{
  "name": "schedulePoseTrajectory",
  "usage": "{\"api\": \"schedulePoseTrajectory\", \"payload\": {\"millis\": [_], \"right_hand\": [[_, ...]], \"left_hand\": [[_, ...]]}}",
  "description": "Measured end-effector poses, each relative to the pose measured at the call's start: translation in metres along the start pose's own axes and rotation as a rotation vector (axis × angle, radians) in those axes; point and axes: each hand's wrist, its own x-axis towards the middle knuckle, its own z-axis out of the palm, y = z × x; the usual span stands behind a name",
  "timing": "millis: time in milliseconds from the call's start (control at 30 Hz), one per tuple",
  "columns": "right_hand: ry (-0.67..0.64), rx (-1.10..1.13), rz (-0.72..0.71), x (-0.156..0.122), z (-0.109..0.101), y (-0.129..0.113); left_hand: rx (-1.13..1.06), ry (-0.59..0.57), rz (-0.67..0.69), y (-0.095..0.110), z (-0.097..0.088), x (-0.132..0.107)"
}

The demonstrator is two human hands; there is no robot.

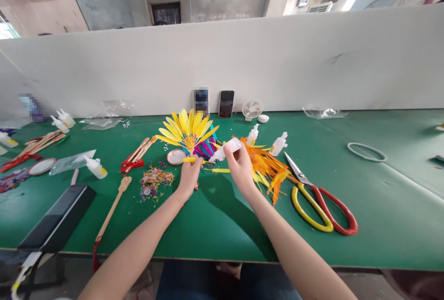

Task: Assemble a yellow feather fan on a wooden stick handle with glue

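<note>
My left hand (189,177) is closed at the base of a fan of yellow feathers (189,128), which spreads upward beyond my fingers. A single yellow feather (190,159) lies across my left fingertips; its far end is partly covered. In my right hand (240,163) is a white glue bottle (229,148), tilted so its nozzle points down and left toward the left hand. Behind the bottle lie purple and blue feathers (207,148). A loose yellow feather (220,170) rests between my hands. Orange feathers (270,161) are piled beside the right hand.
Large scissors (314,198) lie open at the right. Two glue bottles (278,143) stand behind the orange pile. Left are wooden sticks (114,207), colourful scraps (156,182), a round white dish (176,156) and a black box (57,219). A phone (226,104) and small fan (252,109) stand at the partition.
</note>
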Motion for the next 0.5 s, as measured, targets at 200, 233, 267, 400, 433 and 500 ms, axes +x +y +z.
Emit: {"api": "schedulePoseTrajectory", "payload": {"millis": [200, 233, 267, 400, 433, 500], "right_hand": [[0.032, -0.062, -0.016, -0.0012, 0.0007, 0.0021], [0.043, -0.063, -0.014, -0.0012, 0.0006, 0.0019], [0.039, -0.067, -0.011, -0.0013, 0.0006, 0.0016], [-0.001, -0.079, 0.001, -0.0024, 0.0014, 0.0006], [0.019, -0.073, 0.004, -0.0030, 0.0018, 0.0005], [0.053, -0.056, 0.008, -0.0040, 0.0027, 0.0007]], "left_hand": [[-0.007, -0.002, 0.002, 0.0015, 0.0002, -0.0008], [-0.003, -0.001, 0.000, 0.0018, 0.0002, -0.0008], [0.002, -0.002, 0.000, 0.0019, 0.0001, -0.0009], [0.015, -0.013, 0.005, 0.0018, -0.0003, -0.0008], [0.016, -0.016, 0.006, 0.0017, -0.0004, -0.0007], [0.016, -0.018, 0.007, 0.0015, -0.0005, -0.0003]]}}
